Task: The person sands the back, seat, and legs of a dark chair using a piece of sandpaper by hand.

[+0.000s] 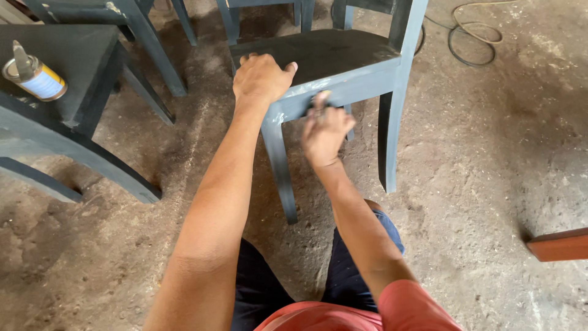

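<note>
Bare forearms, a short red sleeve (pixel 410 306) on the right arm, and dark blue trousers (pixel 349 276).

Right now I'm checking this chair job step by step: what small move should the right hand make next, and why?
Probably slide the right hand along the chair's front rail toward the far leg. It presses something small and dark against the rail near the left corner, while the left hand steadies the seat; the rail's remaining length lies to the right.

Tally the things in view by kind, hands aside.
Dark painted chairs: 3 (worked chair, one at left, one behind at top)
Glue bottle: 1
Coiled cable: 1
Reddish wood piece: 1
Total: 6
</note>
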